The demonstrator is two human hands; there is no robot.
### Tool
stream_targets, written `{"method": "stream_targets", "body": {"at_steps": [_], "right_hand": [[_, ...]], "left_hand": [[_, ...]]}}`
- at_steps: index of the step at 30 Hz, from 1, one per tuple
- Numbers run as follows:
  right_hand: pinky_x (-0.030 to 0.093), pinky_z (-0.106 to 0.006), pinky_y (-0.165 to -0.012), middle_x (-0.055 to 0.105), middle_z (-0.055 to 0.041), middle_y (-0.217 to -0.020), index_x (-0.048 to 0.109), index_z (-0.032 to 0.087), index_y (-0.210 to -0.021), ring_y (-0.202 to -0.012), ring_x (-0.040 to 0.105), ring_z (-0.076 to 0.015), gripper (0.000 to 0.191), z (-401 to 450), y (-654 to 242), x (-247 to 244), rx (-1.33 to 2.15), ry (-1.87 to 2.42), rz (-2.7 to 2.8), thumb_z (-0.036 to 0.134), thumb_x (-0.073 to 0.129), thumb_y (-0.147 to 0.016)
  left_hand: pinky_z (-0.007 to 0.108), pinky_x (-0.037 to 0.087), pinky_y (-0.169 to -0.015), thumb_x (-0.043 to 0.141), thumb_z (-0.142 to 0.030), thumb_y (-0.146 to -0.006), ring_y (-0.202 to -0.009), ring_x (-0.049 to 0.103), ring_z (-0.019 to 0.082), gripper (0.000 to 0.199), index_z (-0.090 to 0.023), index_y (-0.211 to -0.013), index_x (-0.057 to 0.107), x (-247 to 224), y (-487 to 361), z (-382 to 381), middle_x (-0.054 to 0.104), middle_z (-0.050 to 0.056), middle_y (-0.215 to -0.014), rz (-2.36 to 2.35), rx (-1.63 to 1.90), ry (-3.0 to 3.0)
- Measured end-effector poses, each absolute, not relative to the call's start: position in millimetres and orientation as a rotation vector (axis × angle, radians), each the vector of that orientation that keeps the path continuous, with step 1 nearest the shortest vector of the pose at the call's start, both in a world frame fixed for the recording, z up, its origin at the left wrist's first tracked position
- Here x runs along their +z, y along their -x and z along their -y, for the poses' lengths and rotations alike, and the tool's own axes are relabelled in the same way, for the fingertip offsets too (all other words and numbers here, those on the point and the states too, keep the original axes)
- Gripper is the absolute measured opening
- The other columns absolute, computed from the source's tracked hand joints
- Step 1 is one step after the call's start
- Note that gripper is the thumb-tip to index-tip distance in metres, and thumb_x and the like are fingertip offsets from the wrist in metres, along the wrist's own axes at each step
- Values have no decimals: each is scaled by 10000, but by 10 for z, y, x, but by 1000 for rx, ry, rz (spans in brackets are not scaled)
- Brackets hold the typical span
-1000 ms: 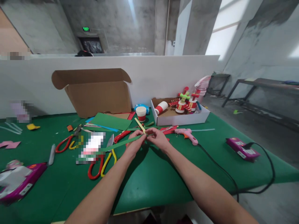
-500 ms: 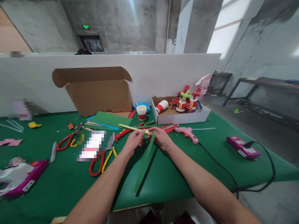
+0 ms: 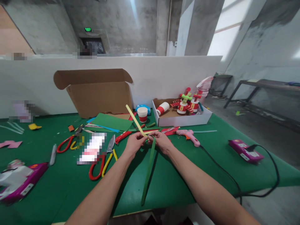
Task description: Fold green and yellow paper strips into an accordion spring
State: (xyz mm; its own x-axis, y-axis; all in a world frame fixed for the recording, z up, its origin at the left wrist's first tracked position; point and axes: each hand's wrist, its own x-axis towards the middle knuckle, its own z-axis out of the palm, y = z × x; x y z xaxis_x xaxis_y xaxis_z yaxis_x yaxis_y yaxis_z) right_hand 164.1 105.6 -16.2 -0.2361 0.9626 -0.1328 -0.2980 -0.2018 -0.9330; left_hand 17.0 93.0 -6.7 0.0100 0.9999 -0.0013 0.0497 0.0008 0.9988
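Observation:
My left hand [image 3: 136,143] and my right hand [image 3: 161,141] meet above the middle of the green table, fingers pinched close together. A yellow paper strip [image 3: 135,120] rises from the left fingertips, slanting up and to the left. From the right fingers a green paper strip [image 3: 149,170] hangs down toward the table's front edge. The strips come together between the fingertips; how they join there is hidden. Behind the hands are a red-handled cutter [image 3: 123,136], red paper pieces [image 3: 172,129] and a pink glue gun [image 3: 193,138].
Scissors with red and yellow handles [image 3: 103,162] lie left of my forearm, another pair [image 3: 70,140] beyond. A paper cup [image 3: 142,114] stands behind green paper sheets [image 3: 112,122]. The white box [image 3: 182,119] holds paper-cup figures. A black cord [image 3: 220,167] runs to a purple power box [image 3: 246,151].
The yellow strip has swung from nearly flat to steeply upward. The green strip hangs more steeply, its lower end shifted right. Both hands stay in nearly the same place.

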Motion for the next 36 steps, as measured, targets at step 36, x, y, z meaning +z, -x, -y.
{"method": "stream_targets", "body": {"at_steps": [36], "right_hand": [[546,-258,-649,653,13,-604,600,154,-646,-576,631,-111,319,-1053,-1649,-124,1526,972,1154,340,850,-575]], "left_hand": [[227,424,-568,799,-319,-525,-597,539,106,335,-144,-777,665,31,-173,-882,646,4,-667,-1109,1282,-1141]]}}
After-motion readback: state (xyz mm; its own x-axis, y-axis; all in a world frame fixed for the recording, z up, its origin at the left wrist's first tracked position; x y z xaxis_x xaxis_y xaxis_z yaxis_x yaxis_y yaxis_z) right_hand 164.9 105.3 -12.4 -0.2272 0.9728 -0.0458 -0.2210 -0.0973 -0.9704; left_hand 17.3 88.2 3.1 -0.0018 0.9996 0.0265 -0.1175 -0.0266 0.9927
